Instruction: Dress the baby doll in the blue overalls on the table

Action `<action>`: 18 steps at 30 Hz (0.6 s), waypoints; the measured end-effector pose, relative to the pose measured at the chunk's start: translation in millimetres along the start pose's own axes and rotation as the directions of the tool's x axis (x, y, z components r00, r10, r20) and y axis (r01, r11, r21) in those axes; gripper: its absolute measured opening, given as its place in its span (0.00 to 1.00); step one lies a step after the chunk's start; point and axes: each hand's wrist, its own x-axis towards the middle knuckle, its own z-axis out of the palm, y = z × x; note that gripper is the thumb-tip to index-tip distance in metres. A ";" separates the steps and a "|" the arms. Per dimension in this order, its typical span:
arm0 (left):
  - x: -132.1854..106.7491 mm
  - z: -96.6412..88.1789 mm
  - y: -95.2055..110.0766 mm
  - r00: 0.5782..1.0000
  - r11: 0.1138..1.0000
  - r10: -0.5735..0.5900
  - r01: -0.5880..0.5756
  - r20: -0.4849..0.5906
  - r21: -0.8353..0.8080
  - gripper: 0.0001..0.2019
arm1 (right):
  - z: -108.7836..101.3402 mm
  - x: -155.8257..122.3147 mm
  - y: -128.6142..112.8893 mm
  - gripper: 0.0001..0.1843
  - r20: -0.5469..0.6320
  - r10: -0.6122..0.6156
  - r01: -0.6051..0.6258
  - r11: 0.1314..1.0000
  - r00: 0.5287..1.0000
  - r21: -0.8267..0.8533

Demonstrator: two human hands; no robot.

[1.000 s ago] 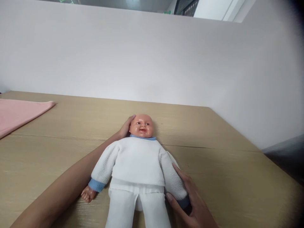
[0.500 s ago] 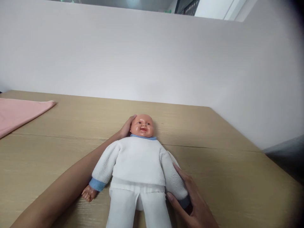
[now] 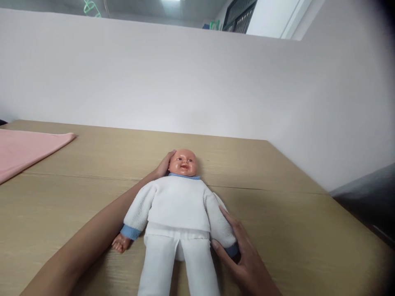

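A baby doll [image 3: 178, 203] lies on its back on the wooden table, its head toward the wall. It wears a white fleecy top with blue collar and cuffs, and white trousers whose lower ends run out of view. My left hand [image 3: 165, 164] cups the side of the doll's head, the forearm passing beside its sleeve; most of those fingers are hidden behind the head. On the other side, my right hand [image 3: 243, 250] is wrapped round the doll's sleeve near the cuff, thumb on the inner side and fingers on the outer.
A pink cloth [image 3: 27, 150] lies flat at the table's left edge. Beyond the wooden table [image 3: 293, 230] rises a white wall [image 3: 173, 78]. Something dark stands past the right edge. Green items show above the wall.
The view has tilted up a little, showing more above the wall. Both hands keep the same places on the doll, which has not visibly moved on the table.
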 end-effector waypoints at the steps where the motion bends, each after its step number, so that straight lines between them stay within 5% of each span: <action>1: -2.1 0.6 0.4 0.999 1.000 -0.008 0.008 0.032 -0.007 0.35 | 1.6 0.6 -0.1 0.42 -0.008 -0.008 0.008 1.000 1.000 -0.003; 5: -13.1 0.8 6.3 0.998 0.997 0.055 -0.057 0.035 0.059 0.36 | 7.5 2.2 0.5 0.38 -0.029 -0.048 0.046 0.998 0.998 -0.037; 8: -28.5 -4.1 17.4 0.967 0.945 0.190 -0.133 -0.170 0.300 0.28 | 12.2 2.3 6.2 0.36 -0.069 -0.084 0.077 0.992 0.994 -0.097; 13: -89.6 -3.9 39.7 0.860 0.827 0.325 -0.056 -0.394 0.559 0.23 | 19.5 8.9 16.5 0.36 -0.181 -0.144 0.111 0.977 0.973 -0.183; 15: -123.4 11.9 44.2 0.818 0.775 0.401 -0.062 -0.413 0.629 0.21 | 15.7 14.4 6.4 0.36 -0.233 -0.163 0.115 0.971 0.959 -0.208; 18: -180.3 59.2 39.7 0.781 0.638 0.538 -0.132 -0.316 0.759 0.17 | -2.2 9.3 -31.0 0.33 -0.297 -0.208 0.150 0.967 0.932 -0.205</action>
